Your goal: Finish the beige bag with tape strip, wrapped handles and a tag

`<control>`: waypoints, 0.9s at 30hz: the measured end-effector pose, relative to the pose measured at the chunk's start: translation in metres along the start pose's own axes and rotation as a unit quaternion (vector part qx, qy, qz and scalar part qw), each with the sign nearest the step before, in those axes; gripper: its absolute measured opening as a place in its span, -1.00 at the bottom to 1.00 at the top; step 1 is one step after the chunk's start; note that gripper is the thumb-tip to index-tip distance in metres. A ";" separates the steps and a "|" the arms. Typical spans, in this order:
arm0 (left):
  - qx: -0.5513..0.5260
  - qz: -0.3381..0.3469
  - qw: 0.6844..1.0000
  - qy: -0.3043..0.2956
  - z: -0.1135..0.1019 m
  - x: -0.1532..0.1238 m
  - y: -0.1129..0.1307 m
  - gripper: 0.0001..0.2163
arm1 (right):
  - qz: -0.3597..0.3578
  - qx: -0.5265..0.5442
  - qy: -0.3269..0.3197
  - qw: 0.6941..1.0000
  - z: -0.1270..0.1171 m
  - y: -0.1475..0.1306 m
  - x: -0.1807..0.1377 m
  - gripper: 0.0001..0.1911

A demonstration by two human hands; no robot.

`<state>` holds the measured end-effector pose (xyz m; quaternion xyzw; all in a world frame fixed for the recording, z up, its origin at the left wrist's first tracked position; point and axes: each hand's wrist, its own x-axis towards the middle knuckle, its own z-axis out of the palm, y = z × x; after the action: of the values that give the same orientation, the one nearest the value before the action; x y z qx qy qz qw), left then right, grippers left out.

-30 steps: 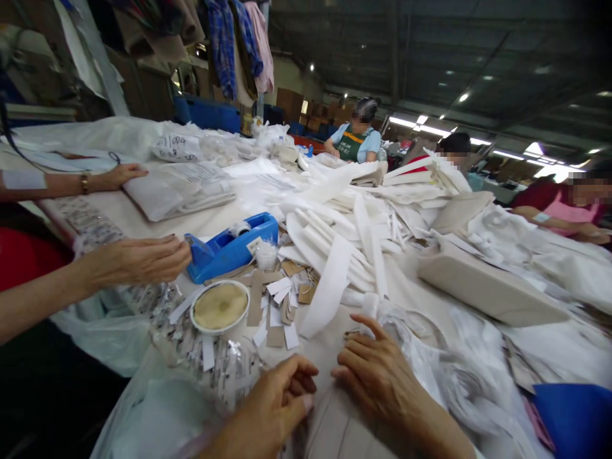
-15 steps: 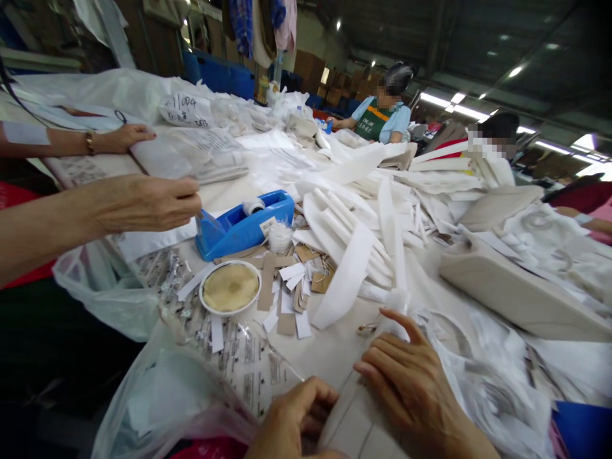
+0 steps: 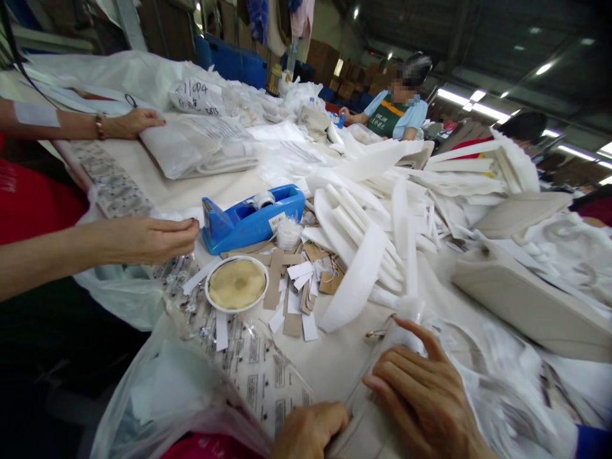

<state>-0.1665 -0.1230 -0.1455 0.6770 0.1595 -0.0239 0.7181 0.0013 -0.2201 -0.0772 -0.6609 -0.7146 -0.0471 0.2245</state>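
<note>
My right hand (image 3: 423,389) lies flat with fingers stretched out on a clear plastic-wrapped cream item (image 3: 368,421) at the table's near edge. My left hand (image 3: 310,432) sits at the bottom edge with fingers curled against the same item; what they pinch is hidden. A clear bag of printed sachets (image 3: 248,370) lies just left of my hands. A co-worker's hand (image 3: 153,239) reaches in from the left beside a blue tape dispenser (image 3: 251,217). A round white dish with a tan sponge (image 3: 236,284) stands between us.
White fabric strips (image 3: 373,236) are heaped across the table's middle, with cardboard tags (image 3: 296,280) near the dish. A beige padded piece (image 3: 530,299) lies at right. A second hand of a co-worker (image 3: 131,121) rests on folded bags at far left. Other people sit across the table.
The view has tipped down and shifted right. My left hand slid lower, toward the frame's bottom edge. The co-worker's hand lifted near the tape dispenser and came back down.
</note>
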 end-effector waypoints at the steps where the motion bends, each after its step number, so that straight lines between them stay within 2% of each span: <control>1: -0.007 -0.002 1.000 -0.006 0.000 0.001 0.000 -0.35 | -0.002 0.001 0.005 1.000 0.000 0.000 0.001 -0.81; 11: -0.154 0.011 0.988 -0.021 0.006 0.002 -0.005 -0.35 | -0.001 0.014 0.018 1.000 -0.005 0.003 -0.001 -0.80; 17: -0.154 -0.021 0.987 -0.036 0.002 0.003 0.001 -0.35 | 0.003 0.013 0.023 1.000 -0.006 0.003 0.000 -0.80; 23: -0.131 -0.022 0.990 -0.036 0.007 0.002 -0.011 -0.43 | 0.007 0.012 0.022 1.000 -0.005 0.004 -0.001 -0.80; 27: -0.162 -0.017 0.985 -0.050 0.007 0.006 -0.013 -0.46 | 0.002 0.014 0.023 1.000 -0.003 0.005 -0.001 -0.80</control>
<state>-0.1631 -0.1299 -0.1593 0.5472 0.1365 -0.0436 0.8247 0.0066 -0.2216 -0.0765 -0.6575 -0.7088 -0.0517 0.2504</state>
